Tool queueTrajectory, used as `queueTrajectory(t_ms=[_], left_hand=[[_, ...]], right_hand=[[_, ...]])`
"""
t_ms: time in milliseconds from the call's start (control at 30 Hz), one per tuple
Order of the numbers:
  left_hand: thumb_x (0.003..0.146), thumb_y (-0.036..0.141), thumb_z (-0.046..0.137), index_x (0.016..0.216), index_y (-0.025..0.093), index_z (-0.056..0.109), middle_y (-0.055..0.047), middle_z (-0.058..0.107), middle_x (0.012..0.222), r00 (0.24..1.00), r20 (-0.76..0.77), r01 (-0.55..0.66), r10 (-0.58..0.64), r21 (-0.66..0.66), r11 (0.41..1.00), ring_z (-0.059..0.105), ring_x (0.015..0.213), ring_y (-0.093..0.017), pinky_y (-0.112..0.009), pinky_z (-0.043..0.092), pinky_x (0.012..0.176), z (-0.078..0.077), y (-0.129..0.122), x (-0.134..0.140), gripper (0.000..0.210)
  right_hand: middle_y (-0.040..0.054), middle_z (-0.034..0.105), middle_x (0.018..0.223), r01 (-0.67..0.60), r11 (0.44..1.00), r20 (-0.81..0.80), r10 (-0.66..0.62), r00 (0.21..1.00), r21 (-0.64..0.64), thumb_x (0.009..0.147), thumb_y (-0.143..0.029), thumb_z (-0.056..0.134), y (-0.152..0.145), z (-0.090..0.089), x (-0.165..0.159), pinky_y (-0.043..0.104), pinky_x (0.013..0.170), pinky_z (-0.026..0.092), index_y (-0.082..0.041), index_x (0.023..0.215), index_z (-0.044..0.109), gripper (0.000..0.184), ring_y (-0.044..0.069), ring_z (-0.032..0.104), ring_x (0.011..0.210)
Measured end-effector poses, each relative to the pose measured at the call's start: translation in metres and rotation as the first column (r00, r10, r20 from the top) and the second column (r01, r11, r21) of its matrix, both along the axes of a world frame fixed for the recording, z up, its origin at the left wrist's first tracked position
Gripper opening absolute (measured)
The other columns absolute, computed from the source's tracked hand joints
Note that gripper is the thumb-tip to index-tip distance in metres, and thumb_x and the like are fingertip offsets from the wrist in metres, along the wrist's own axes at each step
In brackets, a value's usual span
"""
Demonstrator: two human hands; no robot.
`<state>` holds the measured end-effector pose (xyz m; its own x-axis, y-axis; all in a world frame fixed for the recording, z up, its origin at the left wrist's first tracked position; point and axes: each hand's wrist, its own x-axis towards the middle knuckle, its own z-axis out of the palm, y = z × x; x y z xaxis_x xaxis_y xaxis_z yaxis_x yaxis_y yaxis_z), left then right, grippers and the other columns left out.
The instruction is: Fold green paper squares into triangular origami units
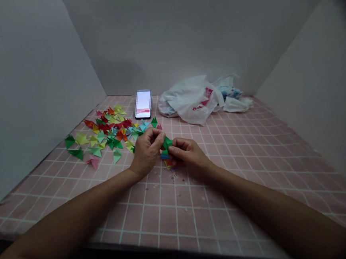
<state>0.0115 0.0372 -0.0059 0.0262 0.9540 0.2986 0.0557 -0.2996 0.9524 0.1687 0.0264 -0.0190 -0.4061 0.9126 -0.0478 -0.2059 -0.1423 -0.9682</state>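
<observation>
A small piece of folded green paper (167, 142) is held up between my two hands, over the middle of the table. My left hand (147, 149) pinches its left side with thumb and forefinger. On the other side, my right hand (189, 154) grips the lower right part with closed fingertips. Below the hands lie coloured paper sheets (167, 164), with blue, orange and yellow edges showing; my right hand hides part of them. To the left, many small folded paper cranes (113, 142) in green, yellow, red, orange, pink and blue are spread in a loose heap.
Behind the cranes a lit phone (143, 104) leans upright. White plastic bags (191, 100) lie crumpled at the back right. A pink checked cloth (247, 155) covers the table, with small specks (177, 181) near the hands. Pale walls (166, 38) enclose the back and both sides.
</observation>
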Motion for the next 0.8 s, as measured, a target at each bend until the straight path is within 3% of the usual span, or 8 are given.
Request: queueTrajectory(t_ms=[333, 567, 800], left_hand=[[0.082, 0.038, 0.071, 0.076, 0.017, 0.056, 0.005, 0.056, 0.061, 0.968, 0.248, 0.095, -0.033, -0.244, 0.965, 0.052, 0.051, -0.008, -0.020, 0.042, 0.049, -0.011, 0.005, 0.003, 0.026], [0.074, 0.041, 0.078, 0.069, 0.015, 0.059, 0.004, 0.056, 0.060, 0.977, 0.147, 0.187, -0.154, -0.255, 0.948, 0.050, 0.054, -0.008, -0.020, 0.040, 0.053, -0.004, 0.004, 0.002, 0.032], [0.066, 0.047, 0.083, 0.061, 0.016, 0.054, 0.005, 0.052, 0.053, 0.954, 0.280, 0.204, -0.106, -0.350, 0.914, 0.045, 0.049, -0.006, -0.020, 0.035, 0.050, -0.006, 0.001, 0.006, 0.042]], right_hand=[[-0.0050, 0.054, 0.062, 0.006, 1.000, -0.014, -0.006, 1.000, 0.021, 0.078, -0.039, 0.075, 0.000, 0.001, -0.001, 0.021, 0.049, 0.040, -0.020, 0.069, 0.048, 0.034, 0.007, 0.047, 0.050], [-0.0048, 0.053, 0.064, 0.065, 0.997, 0.013, -0.066, 0.998, 0.051, 0.076, -0.041, 0.076, 0.001, -0.002, -0.001, 0.022, 0.051, 0.043, -0.019, 0.071, 0.053, 0.032, 0.008, 0.046, 0.053], [-0.0046, 0.054, 0.064, 0.041, 0.996, -0.007, -0.040, 0.999, 0.073, 0.078, -0.042, 0.076, 0.001, -0.003, -0.001, 0.021, 0.051, 0.042, -0.019, 0.072, 0.054, 0.032, 0.008, 0.047, 0.053]])
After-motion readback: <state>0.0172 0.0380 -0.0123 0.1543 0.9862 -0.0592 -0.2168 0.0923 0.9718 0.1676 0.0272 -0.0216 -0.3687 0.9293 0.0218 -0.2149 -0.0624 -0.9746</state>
